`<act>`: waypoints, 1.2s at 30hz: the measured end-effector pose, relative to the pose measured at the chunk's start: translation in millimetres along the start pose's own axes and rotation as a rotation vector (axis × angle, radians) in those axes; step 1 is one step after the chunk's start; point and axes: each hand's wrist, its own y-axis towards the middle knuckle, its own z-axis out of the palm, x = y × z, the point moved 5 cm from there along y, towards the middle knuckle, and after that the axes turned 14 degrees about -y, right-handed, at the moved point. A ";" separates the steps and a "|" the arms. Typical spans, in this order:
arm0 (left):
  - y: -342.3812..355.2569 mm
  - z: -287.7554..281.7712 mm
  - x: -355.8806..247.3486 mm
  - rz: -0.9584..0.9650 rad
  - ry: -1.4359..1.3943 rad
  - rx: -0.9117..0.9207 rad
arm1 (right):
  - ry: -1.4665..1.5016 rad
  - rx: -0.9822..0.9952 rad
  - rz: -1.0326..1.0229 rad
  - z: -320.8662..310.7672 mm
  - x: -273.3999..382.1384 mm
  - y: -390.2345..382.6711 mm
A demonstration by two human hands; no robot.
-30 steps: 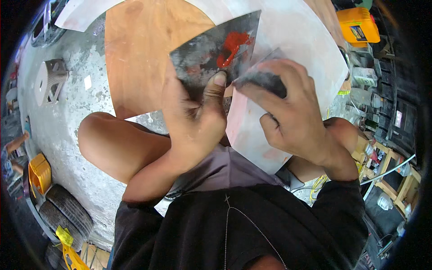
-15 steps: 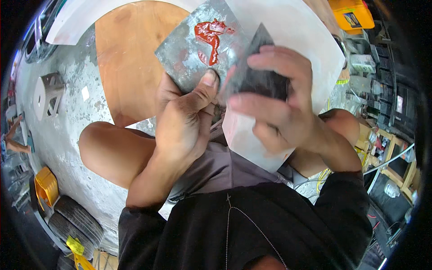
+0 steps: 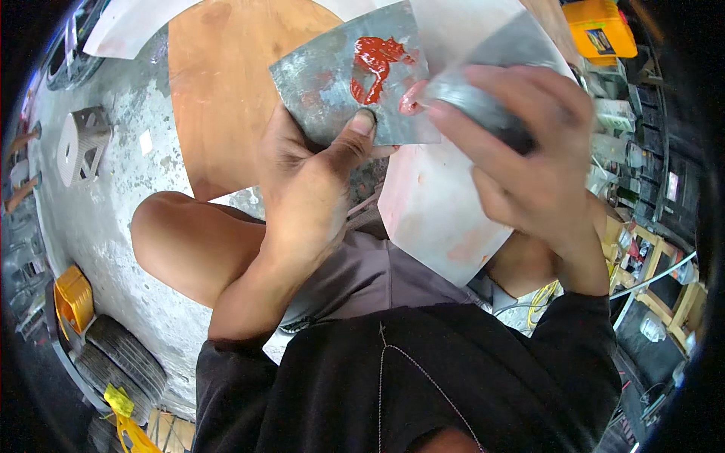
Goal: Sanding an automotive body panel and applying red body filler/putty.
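My left hand point(image 3: 310, 185) grips a flat grey metal plate point(image 3: 317, 83) by its near edge, thumb on top and fingers beneath. A glossy smear of red paste point(image 3: 375, 51) lies on the plate, and a pinker dab point(image 3: 411, 100) sits by its right side. Above and right of my lap, my right hand point(image 3: 540, 140) holds a thin grey spreader point(image 3: 483, 102), blurred by motion, its edge close to the pink dab. Under both hands, a whitish curved panel point(image 3: 445, 200) with pink stains reaches over my lap; the plate and right hand hide part of it.
A brown wooden board point(image 3: 223, 98) lies ahead to the left. On the concrete floor stands a light stool point(image 3: 84, 147). Tires point(image 3: 124, 359) and a yellow container point(image 3: 73, 298) are at lower left. Another yellow case point(image 3: 600, 30) sits far right, above shelves and clutter.
My right hand and the spreader have moved right, away from the plate's middle, and the spreader has turned. The plate has tilted slightly and shifted right. More of the stained panel shows.
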 end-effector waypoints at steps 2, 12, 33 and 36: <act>2.5 0.7 6.6 -0.016 -0.004 -0.023 | 0.004 -0.026 0.066 1.3 0.7 -3.6; 4.1 -3.3 13.4 -0.040 -0.051 -0.056 | 0.051 -0.029 0.126 -0.8 6.0 -10.4; 1.4 5.6 15.5 -0.106 -0.296 -0.025 | 0.699 -0.199 0.358 48.0 18.9 -17.3; 3.3 -2.8 8.4 -0.132 -0.280 -0.093 | 0.521 -0.050 0.433 50.9 8.4 -13.7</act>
